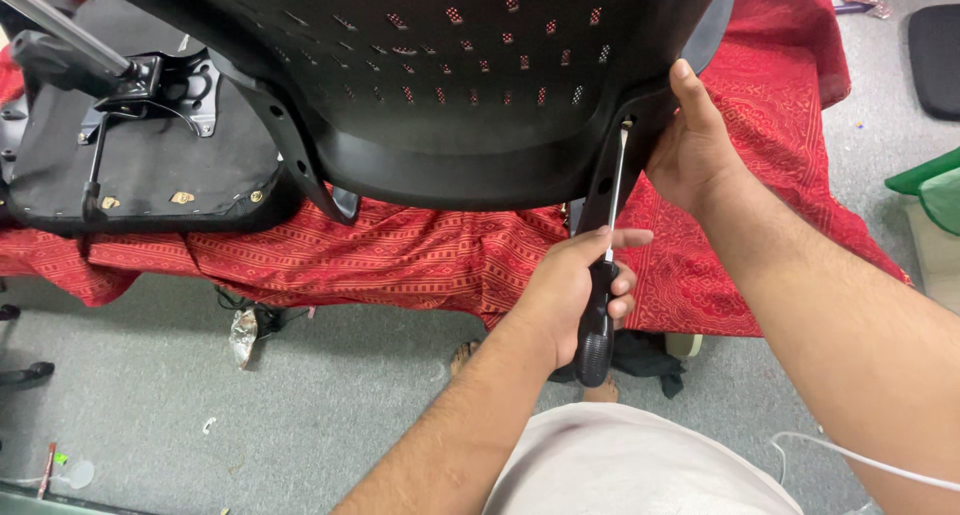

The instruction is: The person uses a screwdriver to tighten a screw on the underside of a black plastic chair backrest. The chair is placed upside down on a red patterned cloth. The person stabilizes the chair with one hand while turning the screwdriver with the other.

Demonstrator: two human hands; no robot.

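While the left hand (pixel 570 290) wraps its grip around a black-handled screwdriver (pixel 601 295), tip up in the black chair back (pixel 450 85), the right hand (pixel 692 145) clasps that back's edge above the red-clothed counter (pixel 400 255).

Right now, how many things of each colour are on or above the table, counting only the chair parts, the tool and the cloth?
Black: 3, the perforated black plastic chair back, the upturned black seat base, and the black-handled screwdriver gripped by the left hand.
Red: 1, the patterned red cloth.
Total: 4.
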